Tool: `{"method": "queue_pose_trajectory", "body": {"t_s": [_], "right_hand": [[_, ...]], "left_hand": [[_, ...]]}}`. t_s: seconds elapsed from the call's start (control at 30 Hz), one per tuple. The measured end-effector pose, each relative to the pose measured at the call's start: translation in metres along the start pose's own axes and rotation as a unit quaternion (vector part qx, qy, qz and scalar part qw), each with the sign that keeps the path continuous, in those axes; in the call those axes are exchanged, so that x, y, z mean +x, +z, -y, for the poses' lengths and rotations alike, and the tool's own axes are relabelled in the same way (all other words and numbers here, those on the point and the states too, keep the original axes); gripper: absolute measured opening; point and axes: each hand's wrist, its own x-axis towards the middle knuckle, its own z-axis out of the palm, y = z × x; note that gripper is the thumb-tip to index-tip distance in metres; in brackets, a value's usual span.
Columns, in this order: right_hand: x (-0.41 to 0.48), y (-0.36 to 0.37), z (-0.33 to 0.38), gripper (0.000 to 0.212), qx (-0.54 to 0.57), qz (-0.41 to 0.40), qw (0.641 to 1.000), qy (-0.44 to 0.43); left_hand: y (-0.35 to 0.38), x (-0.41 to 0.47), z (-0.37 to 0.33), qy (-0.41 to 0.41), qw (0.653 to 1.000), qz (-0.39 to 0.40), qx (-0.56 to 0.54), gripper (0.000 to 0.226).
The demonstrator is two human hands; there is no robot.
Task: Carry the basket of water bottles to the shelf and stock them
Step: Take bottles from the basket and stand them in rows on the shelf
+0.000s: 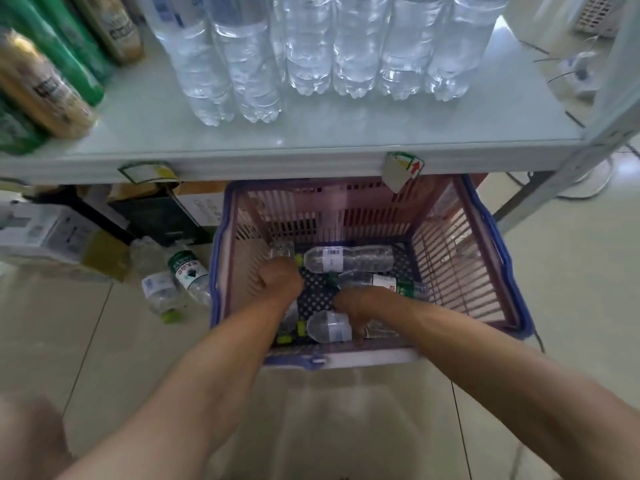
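A pink basket [453, 251] with a blue rim stands on the floor under the front edge of the white shelf [311, 133]. Several small water bottles lie on its dotted bottom, one [349, 259] along the back. Both my arms reach down into it. My left hand [280, 278] is closed around a clear bottle [282, 249] at the back left. My right hand [353, 303] is closed on a bottle with a red and green label [391, 282] in the middle. On the shelf stand several tall water bottles [311, 46] in a row.
Green and gold cans [45, 84] stand on the shelf's left end. Two small bottles [176, 282] lie on the tiled floor left of the basket, beside cardboard boxes [62, 237]. A shelf post [568, 161] and cables are at right.
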Motion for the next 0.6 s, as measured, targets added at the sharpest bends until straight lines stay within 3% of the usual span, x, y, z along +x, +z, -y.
{"method": "queue_pose_trajectory", "body": {"t_s": [0.1,0.23,0.3,0.37,0.6], "right_hand": [[-0.023,-0.020,-0.014,0.041,0.017,-0.056,0.998,-0.020],[-0.054,-0.047,-0.027,0.063,0.058,-0.085,0.995,-0.019],[-0.069,-0.061,-0.037,0.068,0.063,-0.091,0.993,-0.033],[-0.081,-0.072,-0.046,0.072,0.096,-0.102,0.989,-0.044],[-0.080,-0.098,-0.069,0.079,0.204,-0.163,0.964,-0.059]], "left_hand": [[-0.002,-0.010,-0.006,-0.023,0.999,0.014,-0.031,0.038],[-0.014,0.002,-0.003,0.003,0.994,0.025,-0.106,0.058],[-0.027,0.007,0.000,0.043,0.987,0.054,-0.146,0.050],[-0.036,0.000,0.004,0.047,0.987,0.080,-0.131,0.041],[-0.017,0.008,0.000,0.069,0.987,0.124,-0.079,0.059]]}}
